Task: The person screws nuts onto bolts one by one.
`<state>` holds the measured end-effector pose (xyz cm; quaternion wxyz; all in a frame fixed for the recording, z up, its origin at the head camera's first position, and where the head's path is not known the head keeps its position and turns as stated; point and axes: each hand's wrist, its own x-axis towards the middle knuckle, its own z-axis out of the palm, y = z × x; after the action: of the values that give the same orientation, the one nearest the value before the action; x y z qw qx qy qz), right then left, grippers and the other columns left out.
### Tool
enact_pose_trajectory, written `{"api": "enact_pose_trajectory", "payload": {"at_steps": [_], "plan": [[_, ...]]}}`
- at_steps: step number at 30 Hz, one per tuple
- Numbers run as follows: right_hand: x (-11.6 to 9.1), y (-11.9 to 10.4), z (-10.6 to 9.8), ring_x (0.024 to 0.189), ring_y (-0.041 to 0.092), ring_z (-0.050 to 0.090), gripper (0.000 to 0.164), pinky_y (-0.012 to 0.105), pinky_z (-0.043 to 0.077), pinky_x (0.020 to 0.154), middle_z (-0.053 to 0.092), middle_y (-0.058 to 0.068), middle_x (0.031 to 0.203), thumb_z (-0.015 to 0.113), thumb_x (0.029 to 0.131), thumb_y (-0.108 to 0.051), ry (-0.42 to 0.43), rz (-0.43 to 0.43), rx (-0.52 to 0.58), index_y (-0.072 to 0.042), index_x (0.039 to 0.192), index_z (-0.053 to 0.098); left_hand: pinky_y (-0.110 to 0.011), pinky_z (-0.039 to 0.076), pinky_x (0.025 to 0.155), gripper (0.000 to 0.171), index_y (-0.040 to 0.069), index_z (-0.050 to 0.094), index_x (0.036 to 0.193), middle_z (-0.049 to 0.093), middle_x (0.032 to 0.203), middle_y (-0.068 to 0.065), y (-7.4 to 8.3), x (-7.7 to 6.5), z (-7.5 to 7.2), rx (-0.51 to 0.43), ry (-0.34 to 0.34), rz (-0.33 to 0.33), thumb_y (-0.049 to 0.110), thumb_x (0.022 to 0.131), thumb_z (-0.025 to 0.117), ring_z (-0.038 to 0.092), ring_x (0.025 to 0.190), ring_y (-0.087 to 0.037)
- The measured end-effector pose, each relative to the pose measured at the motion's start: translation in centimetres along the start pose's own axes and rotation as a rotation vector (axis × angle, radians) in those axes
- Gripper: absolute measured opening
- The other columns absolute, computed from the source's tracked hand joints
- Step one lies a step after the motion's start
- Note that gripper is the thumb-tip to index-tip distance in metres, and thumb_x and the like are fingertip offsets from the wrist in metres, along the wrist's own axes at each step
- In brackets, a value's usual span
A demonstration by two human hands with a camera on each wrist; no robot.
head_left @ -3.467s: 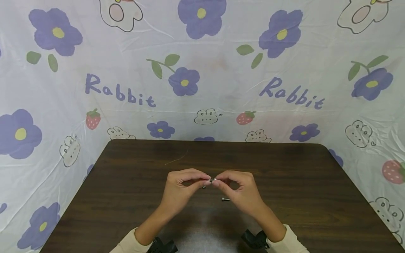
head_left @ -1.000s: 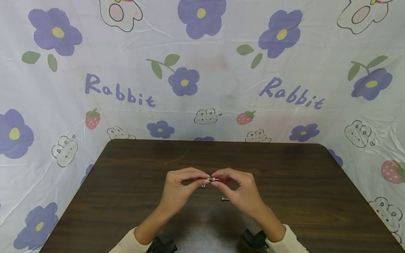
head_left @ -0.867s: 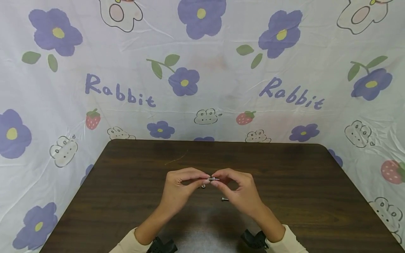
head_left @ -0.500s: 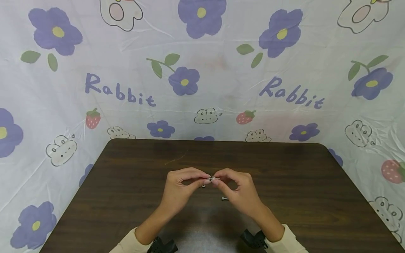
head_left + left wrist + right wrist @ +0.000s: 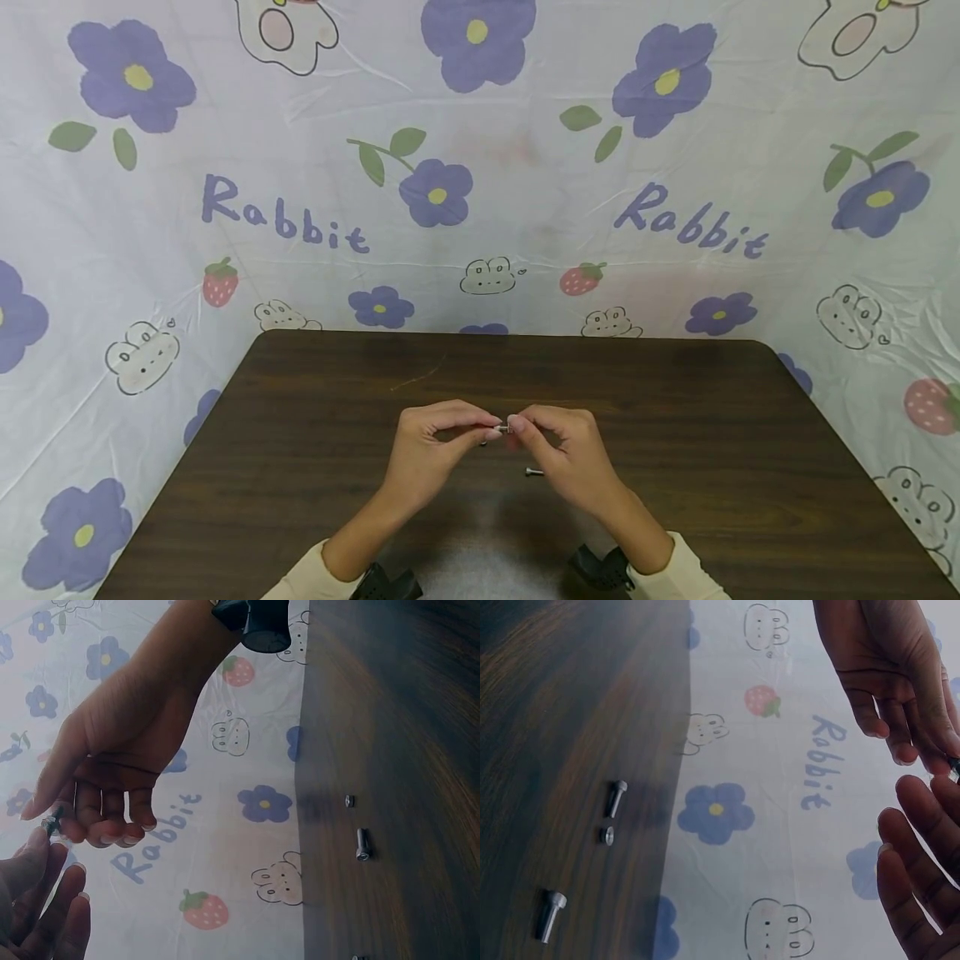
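Above the middle of the table, my left hand [image 5: 427,446] pinches a small metal bolt [image 5: 500,428] between thumb and forefinger. From the other side my right hand [image 5: 573,446] grips a nut on the bolt's shank, its thumb laid over the nut and mostly hiding it. The fingertips of both hands almost meet. In the left wrist view, the bolt [image 5: 51,823] shows small and dark between the left fingers and the right hand [image 5: 127,750]. The right wrist view shows the left hand [image 5: 900,675] above the spread right fingers [image 5: 915,847].
On the dark wooden table [image 5: 315,467] beneath the hands lie a loose bolt [image 5: 534,472] and a nut partly hidden by the left thumb. The right wrist view has two bolts, one nearer [image 5: 551,915] and one farther [image 5: 616,799], with a nut [image 5: 607,836] between. Patterned cloth [image 5: 525,208] hangs behind.
My right thumb has rolled upward across the nut, with its forefinger shifting, while earlier the shank showed beyond the fingertips. The left hand stays nearly still on the bolt.
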<state>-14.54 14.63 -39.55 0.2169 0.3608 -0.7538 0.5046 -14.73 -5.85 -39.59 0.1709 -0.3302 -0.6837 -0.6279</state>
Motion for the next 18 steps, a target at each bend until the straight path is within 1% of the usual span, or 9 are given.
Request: {"api": "enact_pose_trajectory", "payload": {"at_steps": [5, 8, 12, 18], "plan": [[0.11, 0.03, -0.10, 0.068, 0.015, 0.070, 0.021, 0.025, 0.058, 0.061, 0.073, 0.003, 0.079, 0.069, 0.090, 0.010, 0.003, -0.022, 0.024, -0.007, 0.102, 0.071, -0.036, 0.062, 0.069, 0.010, 0.005, 0.081, 0.095, 0.077, 0.090, -0.005, -0.04, -0.02, 0.00, -0.007, 0.003, 0.004, 0.002, 0.085, 0.080, 0.073, 0.079, -0.019], [0.19, -0.04, -0.19, 0.068, 0.013, 0.069, 0.027, 0.025, 0.058, 0.062, 0.074, 0.004, 0.084, 0.076, 0.085, 0.008, 0.007, -0.043, 0.018, -0.006, 0.108, 0.070, -0.036, 0.062, 0.069, 0.011, 0.004, 0.080, 0.095, 0.077, 0.090, -0.005, -0.10, -0.04, -0.06, -0.014, 0.003, 0.001, 0.001, 0.085, 0.079, 0.073, 0.079, -0.019], [0.26, -0.06, -0.28, 0.070, 0.012, 0.068, 0.034, 0.025, 0.059, 0.064, 0.075, 0.004, 0.089, 0.080, 0.081, 0.008, 0.002, -0.065, 0.023, -0.006, 0.109, 0.070, -0.035, 0.062, 0.070, 0.011, 0.004, 0.080, 0.096, 0.077, 0.091, -0.005, -0.16, -0.04, -0.12, -0.015, 0.007, -0.004, 0.000, 0.086, 0.079, 0.073, 0.080, -0.019], [0.23, -0.08, -0.30, 0.066, 0.012, 0.067, 0.032, 0.026, 0.058, 0.060, 0.075, 0.004, 0.087, 0.080, 0.080, 0.010, -0.007, -0.076, 0.027, -0.008, 0.106, 0.072, -0.033, 0.062, 0.069, 0.011, 0.004, 0.080, 0.096, 0.077, 0.091, -0.005, -0.03, 0.00, -0.09, -0.010, 0.011, -0.001, 0.000, 0.086, 0.079, 0.073, 0.081, -0.020]]}}
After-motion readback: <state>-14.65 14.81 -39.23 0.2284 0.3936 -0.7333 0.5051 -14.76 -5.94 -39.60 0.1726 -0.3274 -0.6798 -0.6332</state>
